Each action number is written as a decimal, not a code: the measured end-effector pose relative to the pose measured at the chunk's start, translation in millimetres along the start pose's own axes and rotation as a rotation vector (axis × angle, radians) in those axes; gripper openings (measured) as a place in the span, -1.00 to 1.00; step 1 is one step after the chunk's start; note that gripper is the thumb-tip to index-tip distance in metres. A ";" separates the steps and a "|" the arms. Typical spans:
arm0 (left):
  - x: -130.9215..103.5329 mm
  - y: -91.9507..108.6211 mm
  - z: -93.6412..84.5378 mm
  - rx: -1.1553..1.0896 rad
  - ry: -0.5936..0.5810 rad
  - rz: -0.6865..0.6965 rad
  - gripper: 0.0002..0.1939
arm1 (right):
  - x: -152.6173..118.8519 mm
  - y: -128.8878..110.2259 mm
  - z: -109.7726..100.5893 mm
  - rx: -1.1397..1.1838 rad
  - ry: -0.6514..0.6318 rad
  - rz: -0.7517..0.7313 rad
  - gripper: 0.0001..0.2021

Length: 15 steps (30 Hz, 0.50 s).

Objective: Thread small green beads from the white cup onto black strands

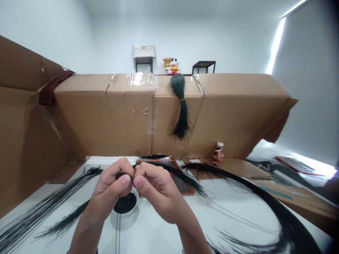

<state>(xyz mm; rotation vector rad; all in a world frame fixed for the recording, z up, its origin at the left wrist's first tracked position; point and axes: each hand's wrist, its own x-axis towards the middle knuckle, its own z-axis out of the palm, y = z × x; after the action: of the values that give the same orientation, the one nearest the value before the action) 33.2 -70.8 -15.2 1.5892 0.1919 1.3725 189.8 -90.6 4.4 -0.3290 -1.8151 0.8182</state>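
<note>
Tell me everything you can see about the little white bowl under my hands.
The white bowl is small, round and looks ceramic. It stands upright on the white table, just below the left hand and right hand, which partly hide its rim. It is filled with small dark, bead-like pieces. Thin black strands run down the table from beneath it.

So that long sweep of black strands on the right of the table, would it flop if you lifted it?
Probably springy, not limp: the long black strands hold a smooth arc on the white table. Likely light, being very thin. Loose ends fan apart, so pushing would probably scatter them.
</note>
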 end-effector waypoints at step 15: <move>-143.3 80.5 87.5 -0.071 -0.079 -0.422 -0.67 | -142.6 -100.0 78.3 -0.286 0.182 0.035 -0.98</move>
<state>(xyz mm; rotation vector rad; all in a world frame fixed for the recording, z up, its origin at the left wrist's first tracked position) 18.6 -254.8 -39.7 1.4403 0.4022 0.9774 190.7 -274.7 -46.2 -0.6014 -1.7575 0.5327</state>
